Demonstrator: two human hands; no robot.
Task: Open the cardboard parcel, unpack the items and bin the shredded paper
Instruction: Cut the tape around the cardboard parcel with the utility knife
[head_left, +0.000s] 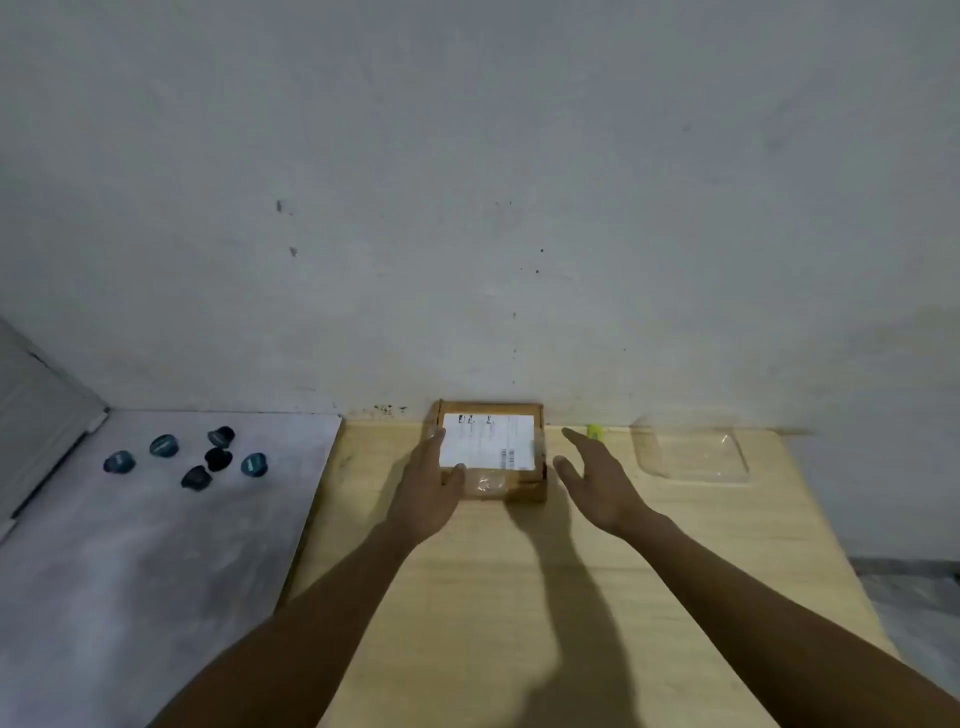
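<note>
Parcel (491, 449) sealed, against wall on counter (571, 597). Left hand (426, 493) touches its left edge, fingers spread. Right hand (597, 483) open beside it, empty.

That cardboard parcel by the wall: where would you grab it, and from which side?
Probably by its two short side walls, one hand from each side. The cardboard parcel lies flat, its back edge close to the wall, its sides free. The left hand already touches its left edge; the right hand is open beside it.

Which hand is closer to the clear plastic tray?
Right. The right hand hovers open between the parcel and the clear plastic tray; the left hand rests on the parcel's far side.
</note>
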